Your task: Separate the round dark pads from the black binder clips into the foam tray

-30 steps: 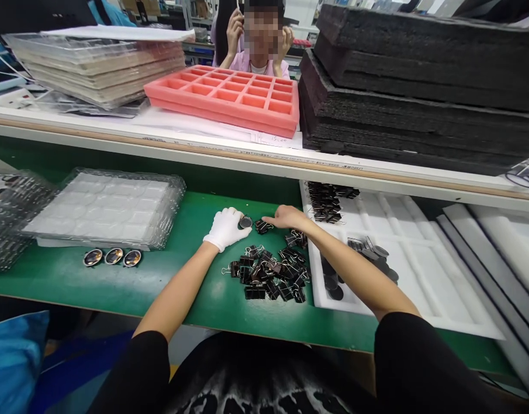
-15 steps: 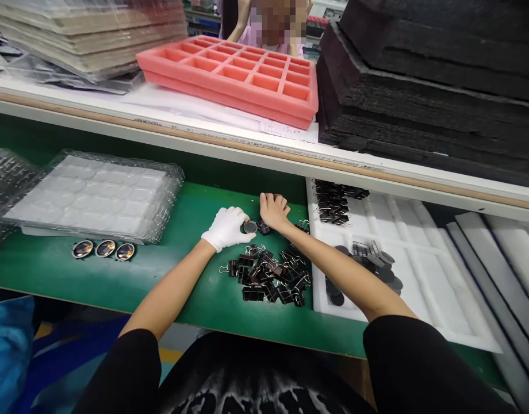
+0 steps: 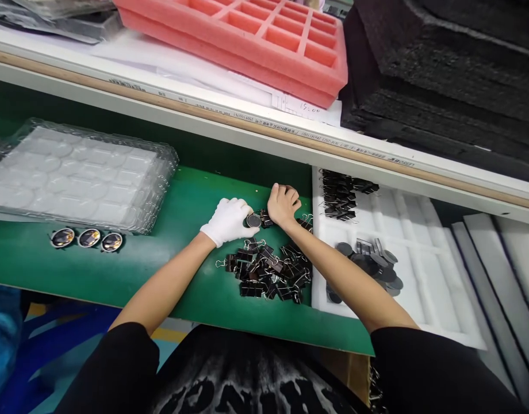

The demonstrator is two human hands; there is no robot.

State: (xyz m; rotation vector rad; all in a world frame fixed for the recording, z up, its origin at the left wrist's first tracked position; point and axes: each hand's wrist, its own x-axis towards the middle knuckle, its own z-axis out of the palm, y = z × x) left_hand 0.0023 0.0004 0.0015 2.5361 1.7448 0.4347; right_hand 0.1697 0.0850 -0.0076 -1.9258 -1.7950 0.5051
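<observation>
Gloved fingers [image 3: 240, 208] of the left hand [image 3: 230, 221] are clamped on the rim of a dark round disc; bare right fingers look bent, thumb side hidden, so cannot tell whether they grip anything. Landmark: the binder-clip heap. Green tabletop [image 3: 173, 287] runs beneath it; the white foam tray [image 3: 409, 230] lies just right of it. Right hand [image 3: 284, 203] sits beyond the heap's far edge, a little right of its middle. Round disc [image 3: 253, 220] lies beyond the heap [image 3: 268, 273], face up; no long axis readable. Single binder clip [image 3: 265, 218] sits between disc and right hand, close against the disc's right edge; whether it bites the disc is unclear, as is its long axis. Right hand is nearer the clip. Versus 0.5 s ago: right hand shifted rightward from the disc, baring more clip; disc still in the left grasp.
</observation>
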